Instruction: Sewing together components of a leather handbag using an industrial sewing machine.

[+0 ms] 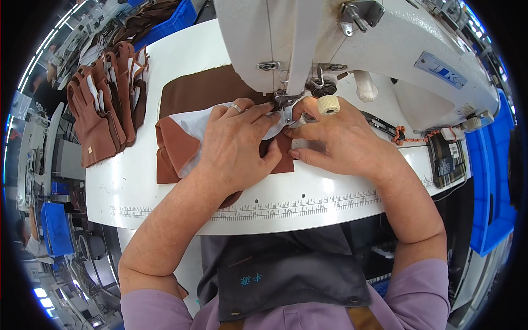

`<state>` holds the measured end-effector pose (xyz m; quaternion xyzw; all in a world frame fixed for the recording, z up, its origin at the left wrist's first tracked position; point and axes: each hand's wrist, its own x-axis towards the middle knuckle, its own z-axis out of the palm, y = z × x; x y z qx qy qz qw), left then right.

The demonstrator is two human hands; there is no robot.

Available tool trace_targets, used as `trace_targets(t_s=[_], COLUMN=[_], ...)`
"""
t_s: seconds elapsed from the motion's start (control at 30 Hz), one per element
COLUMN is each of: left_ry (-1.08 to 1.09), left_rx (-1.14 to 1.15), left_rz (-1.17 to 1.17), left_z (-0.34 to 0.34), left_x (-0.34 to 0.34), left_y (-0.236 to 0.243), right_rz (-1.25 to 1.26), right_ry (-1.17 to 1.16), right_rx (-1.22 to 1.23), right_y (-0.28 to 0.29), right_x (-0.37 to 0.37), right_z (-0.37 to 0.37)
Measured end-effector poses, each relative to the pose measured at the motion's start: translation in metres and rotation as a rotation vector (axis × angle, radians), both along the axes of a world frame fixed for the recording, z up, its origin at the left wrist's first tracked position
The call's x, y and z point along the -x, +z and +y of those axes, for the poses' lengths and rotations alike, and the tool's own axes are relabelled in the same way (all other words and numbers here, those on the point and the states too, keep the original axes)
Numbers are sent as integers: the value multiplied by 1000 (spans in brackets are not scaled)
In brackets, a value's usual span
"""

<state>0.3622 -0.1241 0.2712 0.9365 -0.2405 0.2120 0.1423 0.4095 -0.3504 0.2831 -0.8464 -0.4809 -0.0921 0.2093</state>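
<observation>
A reddish-brown leather piece with white lining [193, 115] lies under the sewing machine's presser foot [288, 100]. My left hand [236, 137] presses flat on it, fingers stretched toward the foot and thumb spread apart; a ring is on one finger. My right hand [344, 137] is at the work's right edge, close beside the foot. Its fingers are bent and closed on the edge of the leather, with the thumb lower down. The needle tip and the stitch line are hidden by the machine parts and my fingers.
A darker brown panel [190, 91] lies behind the work. Stacked brown leather gloves [104, 121] rest at the table's left. A ruler strip [264, 212] runs along the front edge. Tweezers [379, 122] and a dark plaid item [446, 162] lie right, beside a blue bin [484, 181].
</observation>
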Motion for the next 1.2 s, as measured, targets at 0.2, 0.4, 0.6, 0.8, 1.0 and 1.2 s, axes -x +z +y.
trace_targets(t_s=[0.2,0.4,0.6,0.8,1.0,1.2], left_ry=[-62,-44,-73,-53,-43,-127], left_rx=[3,-31,-17,51,84,-41], left_rz=[-17,-21,-54,42,61,11], left_z=[3,1,1,0,1,4], left_x=[-2,-2,-3,-3,-7,-13], left_y=[4,2,2,3,2,8], right_rz=[13,-3,-68,-45,-37,-25], right_ry=[25,69,85,92,91,83], right_rx=[-9,15,-116,-30,-57,-60], right_y=[-4,-6,-6,-3,-4,-8], right_x=[-2,-3,-3,-3,-3,-3], right_z=[-3,-4,-1,-3,-2,-3])
